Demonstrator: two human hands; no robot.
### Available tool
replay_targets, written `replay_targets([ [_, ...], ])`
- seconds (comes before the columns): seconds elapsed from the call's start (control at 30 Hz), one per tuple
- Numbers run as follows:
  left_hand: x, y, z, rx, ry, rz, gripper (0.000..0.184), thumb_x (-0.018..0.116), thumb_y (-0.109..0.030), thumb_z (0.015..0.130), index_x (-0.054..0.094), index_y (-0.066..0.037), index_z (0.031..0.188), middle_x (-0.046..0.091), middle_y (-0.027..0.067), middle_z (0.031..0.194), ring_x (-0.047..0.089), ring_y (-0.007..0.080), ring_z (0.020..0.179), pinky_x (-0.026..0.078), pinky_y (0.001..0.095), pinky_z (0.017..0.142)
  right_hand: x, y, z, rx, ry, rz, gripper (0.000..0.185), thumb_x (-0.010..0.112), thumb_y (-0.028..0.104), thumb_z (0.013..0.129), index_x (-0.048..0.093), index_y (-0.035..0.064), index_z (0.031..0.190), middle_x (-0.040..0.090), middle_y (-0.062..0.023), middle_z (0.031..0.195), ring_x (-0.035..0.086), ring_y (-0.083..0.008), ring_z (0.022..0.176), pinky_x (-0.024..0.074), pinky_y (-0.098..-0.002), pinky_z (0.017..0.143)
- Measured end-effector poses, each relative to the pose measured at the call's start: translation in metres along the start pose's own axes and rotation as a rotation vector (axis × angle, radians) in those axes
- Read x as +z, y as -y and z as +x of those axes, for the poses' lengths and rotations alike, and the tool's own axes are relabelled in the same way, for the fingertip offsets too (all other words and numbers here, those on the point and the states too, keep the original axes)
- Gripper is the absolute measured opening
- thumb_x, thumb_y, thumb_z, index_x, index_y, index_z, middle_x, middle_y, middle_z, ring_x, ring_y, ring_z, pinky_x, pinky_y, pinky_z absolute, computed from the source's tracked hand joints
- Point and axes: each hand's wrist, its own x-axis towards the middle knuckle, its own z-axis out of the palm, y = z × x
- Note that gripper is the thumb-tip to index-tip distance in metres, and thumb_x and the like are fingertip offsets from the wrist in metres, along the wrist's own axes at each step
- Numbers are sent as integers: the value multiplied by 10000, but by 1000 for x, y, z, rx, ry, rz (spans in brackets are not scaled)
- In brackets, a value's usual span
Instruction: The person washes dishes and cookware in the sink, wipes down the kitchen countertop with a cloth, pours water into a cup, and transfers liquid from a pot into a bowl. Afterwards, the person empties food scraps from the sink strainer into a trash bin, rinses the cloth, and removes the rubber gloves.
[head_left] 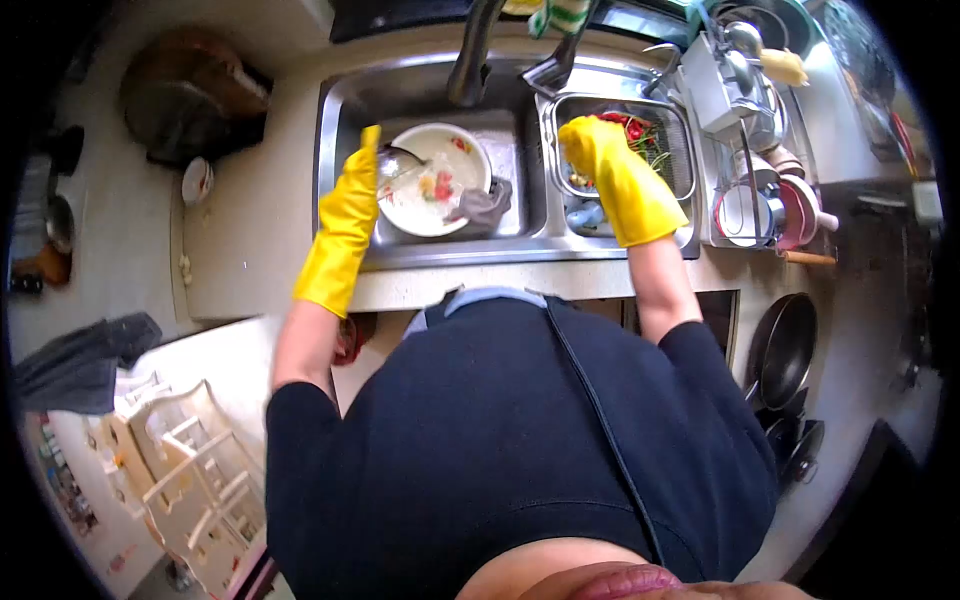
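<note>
My left hand [355, 200], in a yellow rubber glove, is at the left side of the sink [350, 110], beside a white bowl [415, 205] with a floral pattern. A metal utensil [397, 160] lies over the bowl's left edge, right by my left hand; the grip on it is unclear. A grey cloth [485, 203] hangs over the bowl's right rim. My right hand [610, 165], also gloved in yellow, is over a mesh basket [680, 150] holding red and green vegetables. Its fingers are curled, and whatever they hold is hidden.
A dark faucet [470, 75] reaches over the sink. To the right stands a dish rack [745, 170] with cups and utensils. A large pot [190, 95] and a small white dish [197, 182] are on the left counter. Pans [785, 350] hang at lower right.
</note>
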Motion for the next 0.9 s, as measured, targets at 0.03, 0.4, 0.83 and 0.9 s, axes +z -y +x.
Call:
replay_targets([
  [0.03, 15, 5, 5, -115, -156, -66, 580, 439, -25, 1022, 332, -149, 1578, 530, 184, 1458, 615, 334, 1199, 502, 365, 1017, 14, -11, 1, -80, -66, 226, 397, 670, 371, 965, 724, 22, 1147, 758, -157, 982, 733, -270, 931, 561, -389, 790],
  [0.4, 129, 122, 40, -1326, 603, -1606, 193, 636, -198, 885, 675, -109, 1051, 564, 33, 638, 445, 134, 408, 398, 273, 377, 70, 48, -147, 75, 16, 1415, 374, 551, 322, 1052, 696, 49, 1263, 753, -93, 1103, 709, -186, 1000, 540, -326, 916],
  [0.83, -19, -150, 21, -576, 1184, -1484, 551, 587, -77, 907, 528, -126, 1453, 569, -27, 801, 371, 58, 491, 310, 204, 423, 369, 212, -542, 875, 227, 746, 545, 608, 435, 972, 594, 124, 1419, 531, -133, 1503, 455, -333, 1412, 333, -455, 1182],
  [0.9, -24, -232, -23, -420, 1313, -1398, 555, 553, -17, 869, 552, -82, 1420, 672, 32, 1018, 408, 59, 529, 342, 196, 447, 395, 217, -601, 1216, -353, 638, 461, 635, 407, 962, 660, 143, 1340, 617, -127, 1406, 565, -320, 1302, 411, -449, 1123],
])
